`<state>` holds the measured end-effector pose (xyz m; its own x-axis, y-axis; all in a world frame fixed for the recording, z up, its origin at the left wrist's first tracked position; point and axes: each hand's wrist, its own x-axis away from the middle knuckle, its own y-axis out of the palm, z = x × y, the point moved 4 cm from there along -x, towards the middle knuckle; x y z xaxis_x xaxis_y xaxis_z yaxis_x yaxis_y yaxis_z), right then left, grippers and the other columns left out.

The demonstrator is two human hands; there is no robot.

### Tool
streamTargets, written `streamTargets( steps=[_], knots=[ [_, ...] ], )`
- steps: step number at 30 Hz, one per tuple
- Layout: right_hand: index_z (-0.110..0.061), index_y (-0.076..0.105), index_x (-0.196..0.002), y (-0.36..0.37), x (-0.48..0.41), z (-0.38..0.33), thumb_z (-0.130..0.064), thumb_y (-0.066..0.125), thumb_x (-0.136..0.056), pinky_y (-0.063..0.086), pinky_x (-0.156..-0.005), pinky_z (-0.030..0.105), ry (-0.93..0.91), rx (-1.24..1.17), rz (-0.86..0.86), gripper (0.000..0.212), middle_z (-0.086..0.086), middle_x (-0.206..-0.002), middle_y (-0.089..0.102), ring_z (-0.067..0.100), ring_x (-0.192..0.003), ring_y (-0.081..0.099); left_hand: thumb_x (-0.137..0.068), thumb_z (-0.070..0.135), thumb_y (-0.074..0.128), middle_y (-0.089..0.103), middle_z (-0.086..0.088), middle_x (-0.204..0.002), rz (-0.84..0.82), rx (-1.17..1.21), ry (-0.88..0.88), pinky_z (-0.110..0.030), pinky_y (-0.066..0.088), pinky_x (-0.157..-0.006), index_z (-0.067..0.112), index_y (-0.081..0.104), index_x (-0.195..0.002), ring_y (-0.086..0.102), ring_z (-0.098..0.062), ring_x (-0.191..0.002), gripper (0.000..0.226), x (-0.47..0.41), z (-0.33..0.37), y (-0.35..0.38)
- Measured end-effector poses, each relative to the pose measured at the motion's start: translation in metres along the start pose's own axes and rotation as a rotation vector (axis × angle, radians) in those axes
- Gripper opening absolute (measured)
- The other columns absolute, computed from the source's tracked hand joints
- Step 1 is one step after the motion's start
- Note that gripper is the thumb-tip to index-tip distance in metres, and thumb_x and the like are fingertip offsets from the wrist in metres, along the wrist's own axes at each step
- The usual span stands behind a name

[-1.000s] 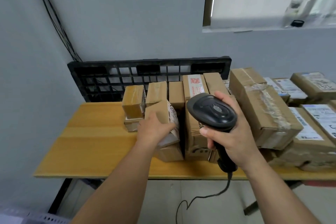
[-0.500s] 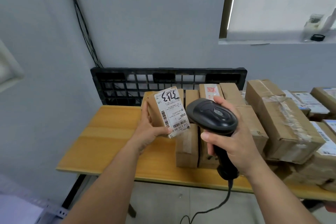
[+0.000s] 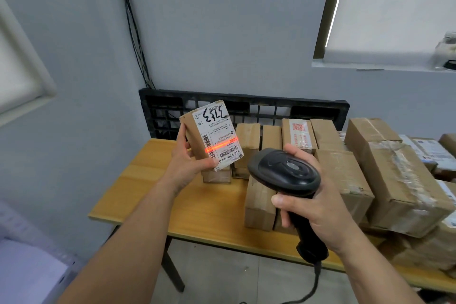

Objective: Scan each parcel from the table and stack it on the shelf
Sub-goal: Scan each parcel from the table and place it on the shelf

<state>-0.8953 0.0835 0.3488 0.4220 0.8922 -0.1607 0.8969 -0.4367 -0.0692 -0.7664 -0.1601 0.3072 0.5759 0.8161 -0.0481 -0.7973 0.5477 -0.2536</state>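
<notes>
Over counter point(image 3: 148, 180), left of stacked boxes point(image 3: 394, 180): parcel point(image 3: 195, 130), gripped upright by left hand point(image 3: 187, 165), label point(image 3: 219, 130) toward scanner point(image 3: 283, 172). Right hand point(image 3: 318, 207) curled round scanner handle. Red beam point(image 3: 219, 147) slanted across label. Hold parcel steady; probably best to line beam along one barcode, full width.

Wooden table point(image 3: 153, 195), yellow top, dark metal leg point(image 3: 172, 261) under the front-left. Mid-top twd the back: row of small cartons point(image 3: 247, 140) packed side by side, among them a red-taped carton point(image 3: 298, 135), print facing up. In front of the row, a narrow carton point(image 3: 259, 202) stands on end near the front edge. Right of it a mid-size box point(image 3: 345, 180), then a big carton point(image 3: 404, 180) wrapped in clear tape, the two touching. Far right, labelled parcels point(image 3: 429, 151) w/ white stickers, piled up. Black pallet point(image 3: 271, 108) on edge along the back: on the top or behind it, can't tell
</notes>
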Motion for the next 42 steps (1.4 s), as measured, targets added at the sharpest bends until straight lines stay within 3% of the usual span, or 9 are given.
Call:
streamTargets(
  steps=[5, 8, 15, 23, 27, 32, 35, 42],
  knots=[
    [-0.043, 0.042, -0.136, -0.003, 0.004, 0.001, -0.011, 0.083, -0.069, 0.054, -0.05, 0.039, 0.009, 0.002, 0.001, 0.085, 0.008, -0.098, 0.071, 0.028, -0.047, 0.059, -0.063, 0.017, 0.089, 0.036, -0.007, -0.147, 0.012, -0.019, -0.003, -0.045, 0.041, -0.103, 0.046, 0.0, -0.15, 0.043, -0.022, -0.13, 0.129, 0.002, 0.002, -0.004],
    [-0.049, 0.045, -0.132, -0.005, 0.006, 0.004, -0.013, 0.079, -0.065, 0.054, -0.05, 0.037, 0.016, 0.011, 0.013, 0.084, 0.004, -0.09, 0.072, 0.027, -0.047, 0.059, -0.06, 0.021, 0.09, 0.036, -0.007, -0.146, 0.02, -0.035, -0.003, -0.05, 0.039, -0.106, 0.046, -0.001, -0.15, 0.042, -0.023, -0.13, 0.13, 0.005, 0.004, -0.003],
    [-0.045, 0.041, -0.135, -0.006, 0.011, 0.003, -0.012, 0.08, -0.068, 0.054, -0.05, 0.036, 0.028, 0.018, -0.009, 0.085, 0.009, -0.085, 0.072, 0.027, -0.047, 0.059, -0.06, 0.022, 0.09, 0.037, -0.007, -0.144, 0.034, -0.048, -0.01, -0.047, 0.042, -0.103, 0.049, 0.0, -0.149, 0.045, -0.022, -0.127, 0.13, 0.013, 0.006, -0.006],
    [-0.041, 0.041, -0.139, -0.013, 0.012, 0.001, -0.011, 0.08, -0.064, 0.055, -0.055, 0.048, -0.017, -0.005, -0.026, 0.089, 0.002, -0.108, 0.068, 0.03, -0.05, 0.06, -0.064, 0.015, 0.088, 0.041, -0.003, -0.144, 0.091, -0.034, 0.008, -0.042, 0.041, -0.101, 0.044, 0.001, -0.151, 0.044, -0.019, -0.128, 0.126, 0.033, 0.014, -0.006],
    [-0.047, 0.043, -0.136, -0.009, 0.012, 0.001, -0.017, 0.081, -0.061, 0.058, -0.055, 0.041, -0.054, -0.023, -0.079, 0.089, 0.007, -0.118, 0.063, 0.031, -0.052, 0.061, -0.067, 0.014, 0.086, 0.045, 0.0, -0.139, 0.166, -0.035, 0.007, -0.04, 0.041, -0.099, 0.039, 0.007, -0.151, 0.046, -0.018, -0.125, 0.117, 0.055, 0.018, -0.011],
    [-0.048, 0.043, -0.134, 0.011, 0.01, -0.004, -0.013, 0.08, -0.061, 0.056, -0.052, 0.035, -0.099, -0.052, -0.172, 0.088, 0.014, -0.115, 0.062, 0.03, -0.052, 0.061, -0.069, 0.015, 0.085, 0.047, 0.002, -0.129, 0.276, -0.042, -0.002, -0.041, 0.044, -0.101, 0.036, 0.016, -0.146, 0.049, -0.018, -0.121, 0.105, 0.094, 0.023, -0.029],
    [-0.045, 0.04, -0.137, 0.03, 0.009, -0.008, 0.0, 0.079, -0.068, 0.056, -0.051, 0.037, -0.131, -0.045, -0.236, 0.092, 0.016, -0.114, 0.061, 0.029, -0.052, 0.06, -0.067, 0.022, 0.087, 0.047, 0.004, -0.127, 0.355, -0.053, -0.003, -0.042, 0.044, -0.103, 0.035, 0.019, -0.145, 0.051, -0.018, -0.12, 0.104, 0.117, 0.027, -0.048],
    [-0.045, 0.043, -0.133, 0.084, 0.011, -0.028, 0.009, 0.076, -0.071, 0.054, -0.051, 0.041, -0.204, -0.073, -0.35, 0.089, 0.007, -0.094, 0.069, 0.029, -0.052, 0.059, -0.046, 0.043, 0.083, 0.051, 0.007, -0.122, 0.515, -0.022, 0.0, -0.049, 0.049, -0.098, 0.042, 0.025, -0.135, 0.056, -0.019, -0.116, 0.106, 0.17, 0.039, -0.104]
  ],
)
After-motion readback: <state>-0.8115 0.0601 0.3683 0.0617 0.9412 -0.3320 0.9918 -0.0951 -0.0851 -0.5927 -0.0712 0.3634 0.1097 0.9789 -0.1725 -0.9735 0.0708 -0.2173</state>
